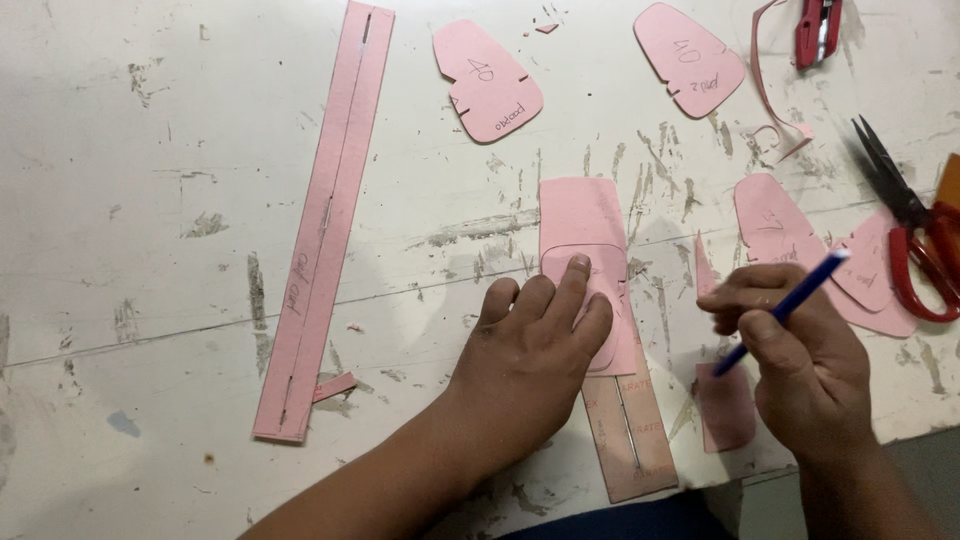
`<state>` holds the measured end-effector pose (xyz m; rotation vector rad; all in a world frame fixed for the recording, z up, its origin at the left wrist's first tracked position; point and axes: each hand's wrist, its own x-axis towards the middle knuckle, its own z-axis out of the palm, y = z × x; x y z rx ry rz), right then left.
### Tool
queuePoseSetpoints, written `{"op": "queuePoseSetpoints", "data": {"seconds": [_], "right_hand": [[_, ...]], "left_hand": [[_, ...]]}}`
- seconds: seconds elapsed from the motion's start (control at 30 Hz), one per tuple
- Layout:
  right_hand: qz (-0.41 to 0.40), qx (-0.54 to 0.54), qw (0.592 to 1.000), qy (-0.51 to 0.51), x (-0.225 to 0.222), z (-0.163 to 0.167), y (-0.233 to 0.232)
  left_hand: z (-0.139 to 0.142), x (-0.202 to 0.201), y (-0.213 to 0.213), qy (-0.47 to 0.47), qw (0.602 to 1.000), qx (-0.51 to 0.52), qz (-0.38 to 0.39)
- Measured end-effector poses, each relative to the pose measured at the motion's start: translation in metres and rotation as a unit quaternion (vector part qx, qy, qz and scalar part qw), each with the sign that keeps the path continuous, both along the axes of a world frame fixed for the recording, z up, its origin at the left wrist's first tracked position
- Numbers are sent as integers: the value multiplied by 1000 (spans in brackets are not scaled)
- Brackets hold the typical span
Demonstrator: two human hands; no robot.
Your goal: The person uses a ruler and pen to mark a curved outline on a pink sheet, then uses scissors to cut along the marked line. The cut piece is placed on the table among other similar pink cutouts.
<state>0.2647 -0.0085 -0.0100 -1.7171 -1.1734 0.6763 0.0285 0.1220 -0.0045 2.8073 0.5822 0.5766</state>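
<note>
My left hand (535,345) presses flat on a small rounded pink card template (603,285) that lies on a larger pink card rectangle (580,215). Its fingers hold the template down. My right hand (800,350) is shut on a blue pen (785,310), held tilted just right of the card, tip pointing down toward a small pink card scrap (725,405). A pink card strip with a slit (635,430) sticks out toward me from beneath the left hand.
A long pink card strip (325,215) lies at the left on the scuffed white table (150,150). Several rounded pink pattern pieces (488,80) sit farther back and right. Red-handled scissors (915,245) rest at the right edge, a red tool (818,28) at the top.
</note>
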Motion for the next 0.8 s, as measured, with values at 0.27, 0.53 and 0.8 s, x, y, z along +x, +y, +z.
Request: {"op": "queuePoseSetpoints", "data": {"seconds": [0.27, 0.53, 0.8], "right_hand": [[-38, 1, 991, 127, -13, -23, 25], [-33, -22, 991, 127, -16, -17, 41], [-34, -22, 997, 66, -16, -15, 38]], "left_hand": [[3, 1, 2, -13, 1000, -23, 4], [1, -1, 4, -10, 1000, -29, 0], [1, 0, 4, -7, 999, -44, -2]]}}
